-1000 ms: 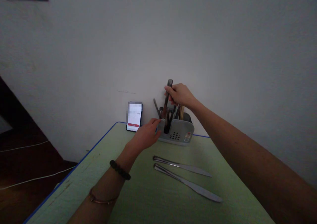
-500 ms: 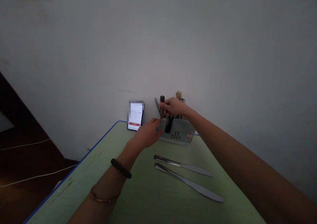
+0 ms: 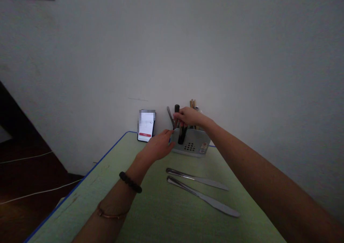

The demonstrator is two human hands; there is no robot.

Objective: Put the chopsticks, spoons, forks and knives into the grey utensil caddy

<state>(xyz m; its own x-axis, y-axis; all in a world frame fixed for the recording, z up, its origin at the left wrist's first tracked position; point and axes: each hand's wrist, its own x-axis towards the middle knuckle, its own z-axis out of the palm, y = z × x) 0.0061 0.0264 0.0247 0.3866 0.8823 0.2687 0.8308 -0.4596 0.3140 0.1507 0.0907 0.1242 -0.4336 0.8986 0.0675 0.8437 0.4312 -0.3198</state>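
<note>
A grey cutlery holder (image 3: 197,137) with round holes and a slot in its front stands against the wall. My left hand (image 3: 158,145) grips its left end, fingers on top and thumb in front. Over the holder's left part, my right hand (image 3: 190,116) is closed round an upright dark-handled utensil (image 3: 176,108); its lower part is hidden. Beside that handle a metal utensil (image 3: 169,111) leans left out of the holder. Chopsticks (image 3: 192,102) stick up behind my right hand. Two table knives, an upper knife (image 3: 197,179) and a lower knife (image 3: 202,196), lie apart on the table.
A lit phone (image 3: 146,126) leans on the wall left of the holder. The green table (image 3: 150,207) has a blue edge and meets the white wall (image 3: 242,74) at the back. White cables (image 3: 40,192) run over the dark floor at left.
The view has shifted very slightly. My right hand and the dark handle have moved a little to the right relative to the holder; my left hand stays at the holder's end.
</note>
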